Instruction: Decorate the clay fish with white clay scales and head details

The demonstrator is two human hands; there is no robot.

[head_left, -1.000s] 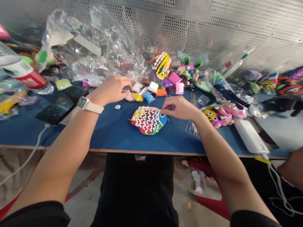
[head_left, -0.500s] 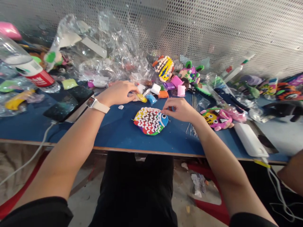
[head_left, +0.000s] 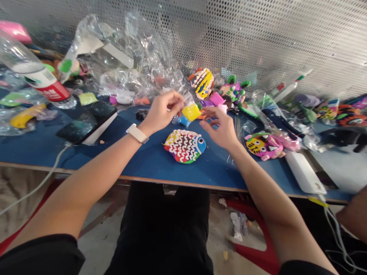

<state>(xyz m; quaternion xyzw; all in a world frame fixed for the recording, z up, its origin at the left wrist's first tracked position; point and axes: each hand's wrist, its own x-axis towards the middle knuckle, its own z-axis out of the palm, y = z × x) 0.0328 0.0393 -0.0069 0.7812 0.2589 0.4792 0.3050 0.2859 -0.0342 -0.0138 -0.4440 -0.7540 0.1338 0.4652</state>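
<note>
Left hand (head_left: pixel 163 110) raised above the blue table (head_left: pixel 137 160), fingers pinched shut on the clear wrapper of a yellow clay packet (head_left: pixel 191 112); white watch (head_left: pixel 137 133) strapped on that wrist. Packet hanging just right of the left fingertips, off the tabletop, between the two hands. Right hand (head_left: pixel 221 128) lifted too, fingers spread and loosely curled, tips just right of the packet; whether touching the wrapper, cannot tell. Nothing gripped in the right hand.

Directly below and between both hands, flat on the table: a clay fish (head_left: pixel 185 145) with white scallop scales over coloured bands and a blue head pointing toward the right hand. Apart from both hands. Just under the left fingertips, a blue clay packet (head_left: pixel 181 120). Beyond the right hand, pink and purple clay packets (head_left: pixel 215 99) and a striped clay figure (head_left: pixel 203 82). To the right of the right wrist, a pink-and-yellow clay tiger face (head_left: pixel 262 145), then a white power bank (head_left: pixel 303 172) near the table edge. Left of the left forearm, a dark phone (head_left: pixel 86 122) with a white cable. Farther left, a plastic bottle (head_left: pixel 34 72) with a red label, lying tilted. Behind the left hand, a heap of crumpled clear plastic bags (head_left: pixel 129 65). At the far right edge, part of another person's arm (head_left: pixel 354 214).
</note>
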